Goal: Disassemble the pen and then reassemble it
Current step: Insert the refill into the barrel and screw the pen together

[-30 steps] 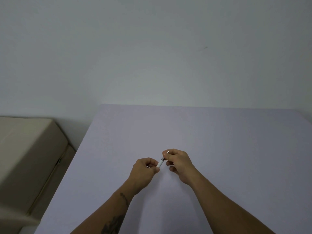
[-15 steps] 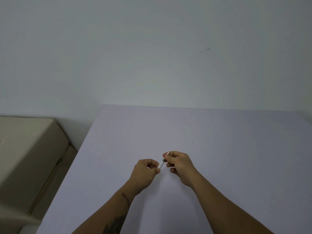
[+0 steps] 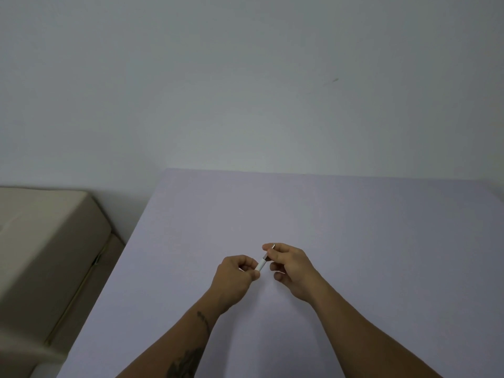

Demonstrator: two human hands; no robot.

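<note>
A small white pen (image 3: 262,264) with a silver metal end is held between both hands just above the lilac table (image 3: 354,227). My left hand (image 3: 234,279) pinches its lower white end. My right hand (image 3: 291,266) grips the upper silver end, whose tip pokes out past the fingers. The pen slants up to the right. Most of its length is hidden inside the two fists.
A beige cushioned seat (image 3: 49,241) stands left of the table, below its level. A plain pale wall (image 3: 245,77) rises behind the table's far edge. The table's left edge runs diagonally toward the lower left.
Both hands hold the same grip on the pen. My right hand has shifted slightly up and away, showing a little more of the pen between the hands.
</note>
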